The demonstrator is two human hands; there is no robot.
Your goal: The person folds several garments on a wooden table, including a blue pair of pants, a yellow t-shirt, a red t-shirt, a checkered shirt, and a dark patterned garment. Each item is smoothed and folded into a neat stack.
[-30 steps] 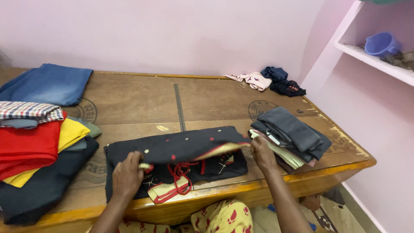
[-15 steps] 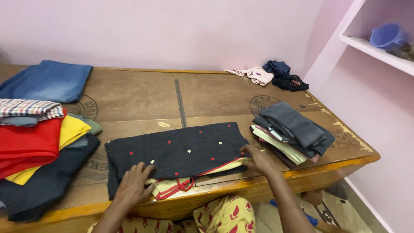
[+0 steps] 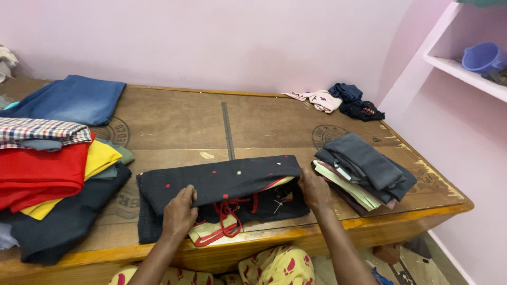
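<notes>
Both hands are on the black garment (image 3: 222, 182) at the near edge of the surface (image 3: 174, 126), mid-fold by the look of it. The left hand (image 3: 179, 211) has its fingers curled shut over the near-left edge of the top layer, thumb tucked underneath. The right hand (image 3: 315, 189) grips the right end of the same layer, fingers closed around it beside the grey pile (image 3: 364, 169). The top flap sits lifted and rolled back, showing the cream lining with red trim and a red drawstring (image 3: 227, 211) spilling toward the near edge.

As a judgement, this is the lengthwise fold: the upper layer is raised but not yet laid flat. The next move calls for both hands to carry that edge across evenly, keep the corners lined up, and get the loose drawstring and cream flap tucked inside so nothing hangs over the near edge.

The surface is a worn wooden platform with a dark strip (image 3: 228, 132) running from far to near down the middle and round stamps printed on the boards. On the left, a stack: a checked cloth (image 3: 42, 132) on top, a red cloth (image 3: 37, 174), a yellow cloth (image 3: 97, 161) and dark cloth below, with folded blue denim (image 3: 74, 99) farther back. On the far right, a small crumpled heap (image 3: 338, 100) of pale and navy clothes lies against the wall.

The walls are pale pink. On the right, a white shelf (image 3: 465, 76) carries a blue plastic mug (image 3: 483, 57).
</notes>
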